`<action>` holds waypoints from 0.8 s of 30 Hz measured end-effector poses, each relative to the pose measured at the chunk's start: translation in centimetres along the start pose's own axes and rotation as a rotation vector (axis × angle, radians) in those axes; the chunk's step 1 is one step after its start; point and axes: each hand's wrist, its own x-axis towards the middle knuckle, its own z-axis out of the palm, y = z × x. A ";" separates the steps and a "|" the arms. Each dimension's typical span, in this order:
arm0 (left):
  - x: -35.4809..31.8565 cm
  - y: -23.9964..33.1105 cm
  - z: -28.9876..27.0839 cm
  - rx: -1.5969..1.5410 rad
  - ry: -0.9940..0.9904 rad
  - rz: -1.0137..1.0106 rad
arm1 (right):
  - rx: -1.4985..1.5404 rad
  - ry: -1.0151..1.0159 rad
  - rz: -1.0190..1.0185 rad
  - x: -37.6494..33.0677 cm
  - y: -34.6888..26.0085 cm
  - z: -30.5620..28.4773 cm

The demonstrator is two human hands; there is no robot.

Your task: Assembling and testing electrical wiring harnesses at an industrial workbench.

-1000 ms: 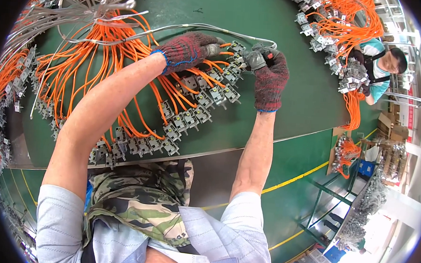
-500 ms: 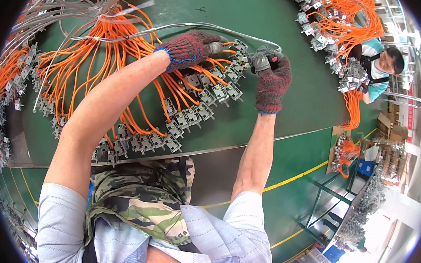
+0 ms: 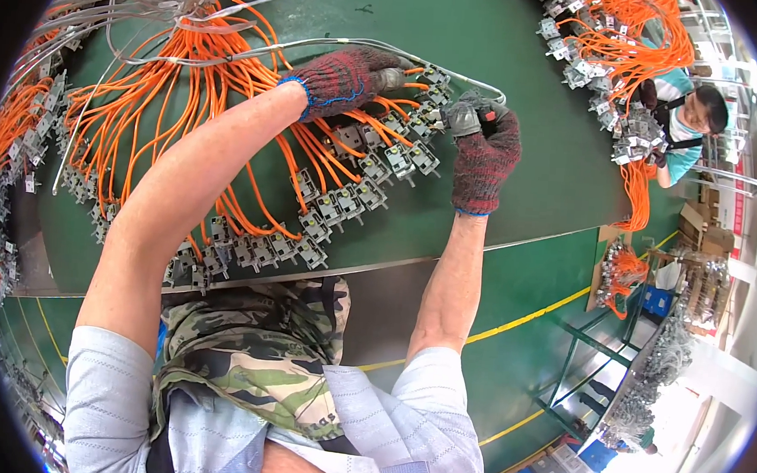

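My left hand, in a dark red and grey knit glove, reaches over a fan of orange cables. Its fingers are curled together beside the small grey metal connector blocks on the cable ends; what they hold is hidden. To the right, my right hand, in a matching glove with worn grey fingertips, is closed in a pinch. A thin grey cable arcs over from the bundle and runs into its fingers, where the cable's end is hidden.
Everything lies on a green tabletop with a metal front edge. Grey cables gather at the upper left. More orange cables with connectors lie at the far right, where a co-worker handles some. A green metal frame stands beyond the table.
My right hand has shifted slightly nearer to me and left, still pinching. My left hand has hardly moved. The loose grey cable ends at the top left have swung a little.
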 end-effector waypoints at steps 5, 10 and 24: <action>-0.1 0.4 0.0 -0.017 -0.014 -0.051 | -0.079 -0.018 -0.004 -0.2 -0.1 0.2; -0.1 -0.1 -0.1 -0.169 -0.071 -0.015 | 0.090 0.072 0.010 -2.2 -2.5 2.6; 0.6 -0.8 0.3 -0.192 -0.068 0.029 | -0.020 0.020 0.011 -2.1 -2.4 3.1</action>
